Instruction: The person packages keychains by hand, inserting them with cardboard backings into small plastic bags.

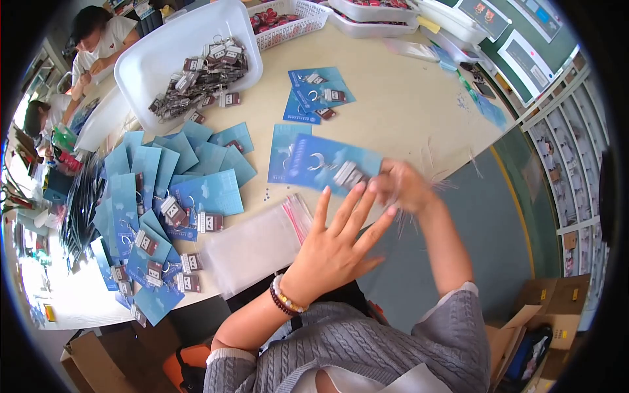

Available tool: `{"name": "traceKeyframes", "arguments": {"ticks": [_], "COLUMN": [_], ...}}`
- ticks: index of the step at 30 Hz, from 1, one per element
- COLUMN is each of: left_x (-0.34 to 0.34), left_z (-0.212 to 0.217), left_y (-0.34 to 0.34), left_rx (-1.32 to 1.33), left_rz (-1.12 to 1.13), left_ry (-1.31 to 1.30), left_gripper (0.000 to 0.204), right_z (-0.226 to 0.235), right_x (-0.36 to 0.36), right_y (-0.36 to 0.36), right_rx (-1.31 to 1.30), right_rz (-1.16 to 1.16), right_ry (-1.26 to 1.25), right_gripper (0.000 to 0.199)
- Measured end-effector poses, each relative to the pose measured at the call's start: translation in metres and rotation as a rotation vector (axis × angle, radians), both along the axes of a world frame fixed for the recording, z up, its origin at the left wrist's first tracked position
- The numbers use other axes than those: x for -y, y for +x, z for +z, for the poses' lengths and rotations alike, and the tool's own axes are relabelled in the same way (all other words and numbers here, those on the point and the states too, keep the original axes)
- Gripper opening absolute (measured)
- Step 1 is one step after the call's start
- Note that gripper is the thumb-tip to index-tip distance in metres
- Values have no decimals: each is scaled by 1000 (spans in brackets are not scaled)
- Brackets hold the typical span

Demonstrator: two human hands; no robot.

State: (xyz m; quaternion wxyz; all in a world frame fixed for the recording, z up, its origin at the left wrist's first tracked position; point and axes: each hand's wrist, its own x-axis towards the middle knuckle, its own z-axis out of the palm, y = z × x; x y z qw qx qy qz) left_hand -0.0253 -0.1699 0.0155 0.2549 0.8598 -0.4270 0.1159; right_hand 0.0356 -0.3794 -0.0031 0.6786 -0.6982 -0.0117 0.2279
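Note:
A blue card (304, 162) with a keychain (349, 175) attached is held over the table by its right edge. My right hand (407, 187) pinches that edge, its fingers partly blurred. Stretched out and spread, the fingers of my left hand (337, 239) reach toward the card's lower edge by the keychain; whether they touch it I cannot tell. Behind the held card lies another blue card (282, 141). Clear zip bags (252, 249) with a pink-red closing strip lie in a stack beside my left hand.
Many carded keychains (203, 196) are heaped at the left. Beyond stands a white bin (255, 49) of loose keychains, next to a white basket (311, 26) of red items. A few more cards (327, 85) lie mid-table. Thin clear strands (445, 180) show at the right edge. Two people sit far left.

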Motion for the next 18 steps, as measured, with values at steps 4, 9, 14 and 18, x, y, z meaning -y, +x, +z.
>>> {"name": "traceKeyframes", "arguments": {"ticks": [4, 9, 14, 18], "left_x": [-19, -46, -50, -55], "left_z": [-18, -32, -43, -49], "left_y": [-13, -30, -37, -41], "left_rx": [-93, -144, -159, -188], "left_rz": [161, 328, 370, 363], "left_ry": [162, 283, 315, 322], "left_gripper": [77, 78, 78, 76], "right_z": [7, 18, -29, -22], "right_x": [87, 118, 35, -15], "right_y": [59, 161, 228, 219], "right_rx": [-51, 60, 892, 742], "right_rz": [150, 157, 330, 450], "right_ry": [-149, -1259, -982, -1364], "right_gripper": [30, 20, 30, 43]}}
